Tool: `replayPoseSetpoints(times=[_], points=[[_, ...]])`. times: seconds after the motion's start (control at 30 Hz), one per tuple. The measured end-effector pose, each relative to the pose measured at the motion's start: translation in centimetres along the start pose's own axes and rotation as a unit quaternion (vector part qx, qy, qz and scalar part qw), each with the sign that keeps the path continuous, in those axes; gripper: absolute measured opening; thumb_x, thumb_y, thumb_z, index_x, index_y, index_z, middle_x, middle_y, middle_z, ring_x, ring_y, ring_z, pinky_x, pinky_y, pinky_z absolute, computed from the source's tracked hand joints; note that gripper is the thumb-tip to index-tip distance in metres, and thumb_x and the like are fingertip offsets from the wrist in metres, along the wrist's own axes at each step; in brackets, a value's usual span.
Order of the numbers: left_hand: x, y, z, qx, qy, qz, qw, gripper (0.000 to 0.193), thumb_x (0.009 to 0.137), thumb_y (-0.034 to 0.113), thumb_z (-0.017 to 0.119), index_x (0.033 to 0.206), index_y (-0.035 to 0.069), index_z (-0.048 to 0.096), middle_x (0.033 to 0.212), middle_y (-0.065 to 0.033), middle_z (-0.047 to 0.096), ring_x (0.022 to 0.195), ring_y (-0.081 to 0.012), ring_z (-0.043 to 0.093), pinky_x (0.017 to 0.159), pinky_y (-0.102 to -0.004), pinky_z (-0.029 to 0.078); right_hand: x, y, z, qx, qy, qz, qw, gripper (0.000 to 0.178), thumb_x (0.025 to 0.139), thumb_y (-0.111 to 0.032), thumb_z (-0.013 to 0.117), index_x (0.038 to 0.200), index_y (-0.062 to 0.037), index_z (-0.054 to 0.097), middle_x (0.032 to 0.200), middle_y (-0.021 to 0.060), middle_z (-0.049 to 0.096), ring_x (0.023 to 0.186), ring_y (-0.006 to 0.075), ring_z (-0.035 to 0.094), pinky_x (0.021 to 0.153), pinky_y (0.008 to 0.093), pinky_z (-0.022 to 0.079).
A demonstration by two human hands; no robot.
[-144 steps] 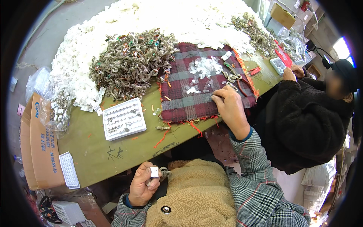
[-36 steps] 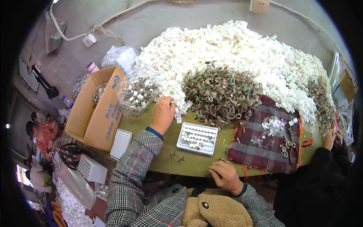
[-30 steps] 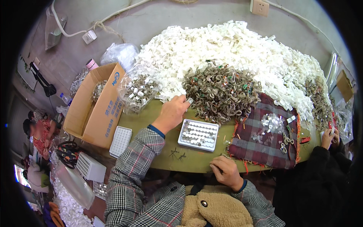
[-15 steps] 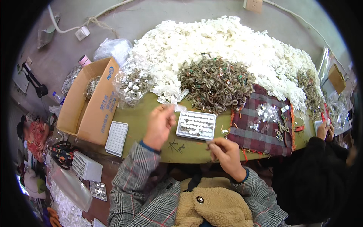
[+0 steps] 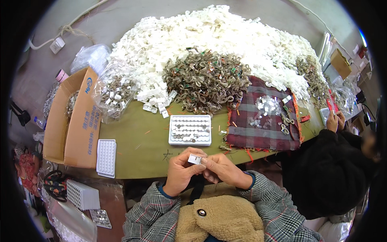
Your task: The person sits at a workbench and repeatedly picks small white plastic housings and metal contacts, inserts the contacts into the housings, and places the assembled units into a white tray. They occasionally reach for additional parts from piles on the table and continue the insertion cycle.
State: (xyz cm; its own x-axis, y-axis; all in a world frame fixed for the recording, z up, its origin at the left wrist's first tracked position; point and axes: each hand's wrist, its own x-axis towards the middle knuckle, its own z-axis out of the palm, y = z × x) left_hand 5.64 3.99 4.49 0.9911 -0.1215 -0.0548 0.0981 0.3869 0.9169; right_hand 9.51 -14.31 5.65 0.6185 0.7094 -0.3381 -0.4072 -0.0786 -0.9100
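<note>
My left hand and right hand pinch together one small white plastic piece | its underside hidden by my fingers | filled tray near on worktop

Left hand now drawn back from the clear bag at the far left, down to the near table edge. Right hand now raised to meet it. Small white block now pinched between both sets of fingertips, below the white tray.
</note>
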Motion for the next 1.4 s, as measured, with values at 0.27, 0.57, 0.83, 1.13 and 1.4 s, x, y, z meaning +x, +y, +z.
replayPoseSetpoints(times=[0.27, 0.57, 0.83, 1.13, 1.4], points=[[-0.3, -0.6, -2.0, -0.060, -0.012, -0.084, 0.995, 0.021, 0.094, 0.006, 0.065, 0.112, -0.005, 0.062, 0.098, -0.0163, 0.070, 0.073, -0.0217, 0.072, 0.054, -0.0263, 0.057, -0.6, -3.0, -6.4, -0.475, 0.335, -0.182, 0.793, 0.010, 0.084, -0.006, 0.070, 0.088, 0.0022, 0.066, 0.081, 0.0165, 0.064, 0.073, 0.0353, 0.063, 0.066, 0.0392, 0.050], [-0.2, -1.8, -1.7, -0.050, -0.018, -0.143, 0.988, 0.026, 0.097, 0.011, 0.063, 0.118, -0.004, 0.060, 0.101, -0.0147, 0.069, 0.083, -0.0221, 0.072, 0.060, -0.0267, 0.059, -0.9, 0.2, -4.9, -0.557, 0.307, -0.208, 0.743, 0.018, 0.078, -0.005, 0.075, 0.093, 0.0009, 0.066, 0.089, 0.0129, 0.060, 0.080, 0.0323, 0.062, 0.070, 0.0385, 0.051], [-0.3, -2.5, -0.8, -0.309, -0.116, -0.160, 0.930, 0.031, 0.101, 0.014, 0.057, 0.126, -0.004, 0.056, 0.126, -0.0209, 0.062, 0.094, -0.0228, 0.070, 0.063, -0.0270, 0.062, -2.3, 1.0, -2.9, -0.441, 0.202, -0.325, 0.812, 0.022, 0.077, -0.005, 0.075, 0.097, -0.0033, 0.066, 0.093, 0.0118, 0.059, 0.084, 0.0304, 0.059, 0.073, 0.0383, 0.048], [-2.0, -2.5, -0.7, -0.262, -0.068, -0.102, 0.957, 0.032, 0.097, 0.019, 0.063, 0.120, -0.003, 0.057, 0.125, -0.0260, 0.060, 0.102, -0.0272, 0.070, 0.064, -0.0294, 0.064, -3.1, 2.2, -1.5, -0.351, 0.192, -0.310, 0.862, 0.022, 0.078, -0.002, 0.076, 0.097, -0.0004, 0.066, 0.097, 0.0118, 0.062, 0.084, 0.0296, 0.060, 0.075, 0.0364, 0.049], [-3.2, -1.0, -0.7, -0.101, -0.084, -0.115, 0.985, 0.023, 0.094, 0.010, 0.066, 0.111, -0.003, 0.061, 0.109, -0.0252, 0.067, 0.089, -0.0297, 0.073, 0.065, -0.0336, 0.062, -2.8, 0.6, -0.8, -0.236, 0.143, -0.273, 0.922, 0.032, 0.085, 0.004, 0.066, 0.116, -0.0016, 0.067, 0.103, 0.0128, 0.065, 0.091, 0.0229, 0.065, 0.080, 0.0323, 0.052]])
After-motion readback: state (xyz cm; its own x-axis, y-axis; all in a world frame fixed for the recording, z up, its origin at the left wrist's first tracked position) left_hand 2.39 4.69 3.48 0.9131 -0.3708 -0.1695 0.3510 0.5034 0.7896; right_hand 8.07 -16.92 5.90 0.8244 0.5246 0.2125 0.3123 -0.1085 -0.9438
